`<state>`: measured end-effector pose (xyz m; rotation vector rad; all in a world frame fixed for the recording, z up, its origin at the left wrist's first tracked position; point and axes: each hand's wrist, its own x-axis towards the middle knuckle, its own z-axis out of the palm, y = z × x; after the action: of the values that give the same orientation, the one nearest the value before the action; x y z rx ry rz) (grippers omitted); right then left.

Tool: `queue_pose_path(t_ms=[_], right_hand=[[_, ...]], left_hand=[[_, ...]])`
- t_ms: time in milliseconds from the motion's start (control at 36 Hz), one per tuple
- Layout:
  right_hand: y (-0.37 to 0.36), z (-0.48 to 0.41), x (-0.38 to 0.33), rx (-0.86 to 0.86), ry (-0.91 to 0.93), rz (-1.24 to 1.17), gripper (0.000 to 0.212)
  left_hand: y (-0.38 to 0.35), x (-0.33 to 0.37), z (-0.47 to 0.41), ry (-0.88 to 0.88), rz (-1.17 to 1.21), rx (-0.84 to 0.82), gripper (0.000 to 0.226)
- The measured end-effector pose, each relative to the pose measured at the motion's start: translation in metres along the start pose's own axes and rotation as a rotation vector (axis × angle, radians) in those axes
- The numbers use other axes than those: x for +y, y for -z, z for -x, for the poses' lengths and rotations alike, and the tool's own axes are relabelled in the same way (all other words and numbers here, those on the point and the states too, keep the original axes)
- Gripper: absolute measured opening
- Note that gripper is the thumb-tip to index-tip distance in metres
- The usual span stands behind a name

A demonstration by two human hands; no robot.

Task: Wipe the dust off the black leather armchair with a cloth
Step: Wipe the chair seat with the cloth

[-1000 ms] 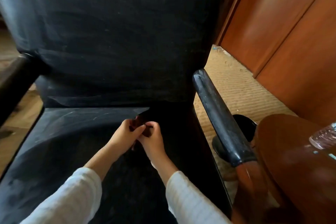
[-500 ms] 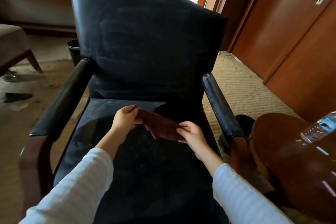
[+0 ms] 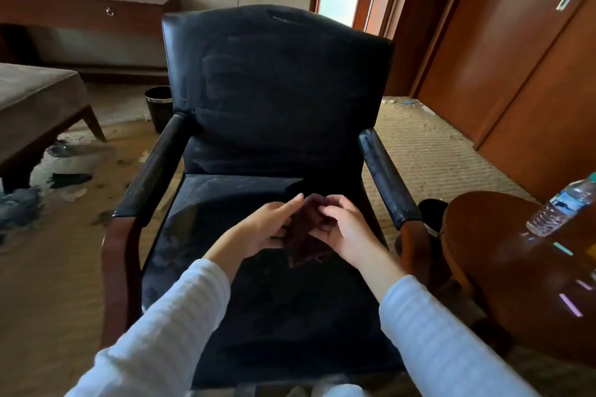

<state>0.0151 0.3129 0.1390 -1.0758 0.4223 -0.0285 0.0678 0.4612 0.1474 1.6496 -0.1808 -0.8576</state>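
Observation:
The black leather armchair (image 3: 277, 80) faces me, its backrest and seat streaked with pale dust. Both padded armrests end in brown wood. Above the middle of the seat I hold a small dark maroon cloth (image 3: 304, 240), folded and hanging between my hands. My left hand (image 3: 266, 226) presses flat against the cloth's left side with its fingers stretched out. My right hand (image 3: 342, 224) grips the cloth's upper right edge with curled fingers. Much of the cloth is hidden between the two palms.
A round wooden side table (image 3: 516, 274) with a plastic water bottle (image 3: 562, 206) stands close on the right. A small dark bin (image 3: 158, 106) sits behind the chair's left arm. Litter (image 3: 61, 171) lies on the carpet beside a brown ottoman (image 3: 38, 106). Wooden wardrobe doors (image 3: 522, 51) line the right wall.
The view has pulled back, so the whole chair shows. My hands spread the cloth apart half a second ago and have now come together again, folding it between them.

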Motion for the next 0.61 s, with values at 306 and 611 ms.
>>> queue_pose_path(t_ms=[306, 611], right_hand=[[0.027, -0.025, 0.020, 0.156, 0.167, 0.537, 0.031], [0.034, -0.160, 0.094, 0.136, 0.115, 0.748, 0.011]], left_hand=[[-0.006, -0.029, -0.036, -0.081, 0.193, 0.140, 0.009], [0.045, -0.070, -0.153, -0.041, 0.058, 0.259, 0.017]])
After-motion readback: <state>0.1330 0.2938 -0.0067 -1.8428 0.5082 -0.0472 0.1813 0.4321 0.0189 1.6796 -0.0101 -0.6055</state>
